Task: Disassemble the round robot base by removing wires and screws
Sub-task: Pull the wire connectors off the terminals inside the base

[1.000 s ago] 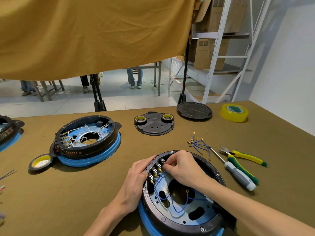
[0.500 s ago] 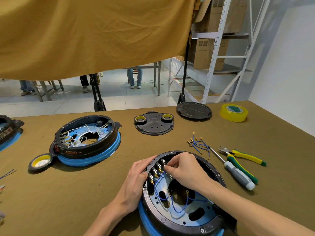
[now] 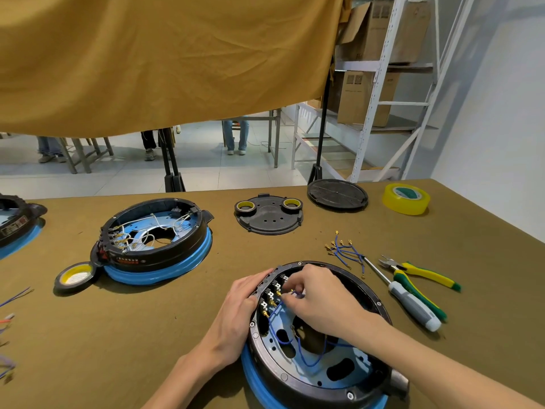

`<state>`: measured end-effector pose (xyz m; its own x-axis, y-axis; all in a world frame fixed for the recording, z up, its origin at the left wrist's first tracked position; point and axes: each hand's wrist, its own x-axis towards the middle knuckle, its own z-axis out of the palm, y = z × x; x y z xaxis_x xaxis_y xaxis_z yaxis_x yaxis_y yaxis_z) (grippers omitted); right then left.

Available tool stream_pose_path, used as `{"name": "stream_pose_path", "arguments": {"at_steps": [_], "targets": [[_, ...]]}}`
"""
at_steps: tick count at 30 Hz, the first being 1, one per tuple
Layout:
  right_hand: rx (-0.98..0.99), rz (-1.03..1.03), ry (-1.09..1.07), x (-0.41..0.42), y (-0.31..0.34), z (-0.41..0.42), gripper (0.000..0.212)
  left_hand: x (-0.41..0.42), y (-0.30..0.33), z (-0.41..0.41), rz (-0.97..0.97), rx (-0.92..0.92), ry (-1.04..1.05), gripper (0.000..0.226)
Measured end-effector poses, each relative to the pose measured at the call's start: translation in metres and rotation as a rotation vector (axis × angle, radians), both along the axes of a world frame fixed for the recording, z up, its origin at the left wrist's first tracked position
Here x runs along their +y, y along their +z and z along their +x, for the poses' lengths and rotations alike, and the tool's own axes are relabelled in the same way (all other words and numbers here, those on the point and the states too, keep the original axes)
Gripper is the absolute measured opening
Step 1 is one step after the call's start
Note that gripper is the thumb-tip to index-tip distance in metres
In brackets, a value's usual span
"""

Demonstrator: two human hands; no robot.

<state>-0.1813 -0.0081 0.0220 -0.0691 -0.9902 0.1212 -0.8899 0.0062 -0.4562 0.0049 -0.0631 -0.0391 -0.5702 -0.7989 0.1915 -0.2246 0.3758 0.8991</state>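
Observation:
The round robot base (image 3: 295, 382), black with a blue skirt, lies open near the table's front edge. Blue wires (image 3: 306, 357) loop across its blue inner plate to a row of brass terminals (image 3: 269, 302) on the left inner wall. My left hand (image 3: 236, 317) rests flat against the base's outer left rim, steadying it. My right hand (image 3: 318, 299) reaches inside and pinches a blue wire end at the terminals; its fingertips hide the connector. Several removed blue wires (image 3: 343, 252) lie on the table beyond the base.
A screwdriver (image 3: 410, 302) and green-yellow pliers (image 3: 424, 276) lie to the right. A second wired base (image 3: 156, 240) sits at left with a black tape roll (image 3: 75, 277). Two black covers (image 3: 269, 215) (image 3: 337, 194) and yellow tape (image 3: 407, 199) are at the back.
My right hand has shifted slightly down and left along the terminal row, fingers working at a wire end. My left hand and the base have stayed put.

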Motion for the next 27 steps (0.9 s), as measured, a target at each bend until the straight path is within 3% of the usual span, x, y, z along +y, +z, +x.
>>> {"name": "stream_pose_path", "arguments": {"at_steps": [5,17,27], "targets": [[-0.088,0.035,-0.083,-0.006,-0.005,0.009,0.02,-0.001,-0.002,0.001,0.008,0.005,-0.001,0.062],[-0.065,0.018,-0.105,-0.012,-0.008,0.014,0.015,-0.002,-0.002,0.001,0.001,0.003,-0.01,0.057],[-0.045,0.0,-0.134,-0.011,-0.014,0.013,0.012,-0.004,-0.003,0.001,-0.001,0.006,-0.01,0.066]]}}
